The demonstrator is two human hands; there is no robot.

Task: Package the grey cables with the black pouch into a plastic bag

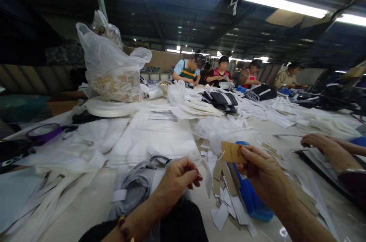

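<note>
Your right hand (263, 177) holds one brown card tag (233, 152). The thumb and the forefinger pinch its right edge, and the other fingers are half curled beneath. The tag stands upright above the table (268, 127), just in front of you and right of centre.

Your left hand (177, 178) is clenched loosely, with the fingertips folded in against the thumb. You cannot tell whether anything is pinched inside. It rests at the edge of one clear packet (134, 190) that contains a grey folded item.

Directly below the tag lies one blue tray (253, 202). Your right hand and loose white slips (225, 211) cover most of it, so its contents cannot be made out. Further brown tags lie scattered among the slips, too overlapped to count.

At the right edge, one hand of a co-worker (317, 141) lies flat on the table.

At the far left stands one large clear bag (114, 70), open at the top and filled in its lower half with tan pieces. One white roll (110, 107) lies beneath it. One purple roll (42, 132) lies nearer the left edge.

Four people (220, 72) sit at the far end.
</note>
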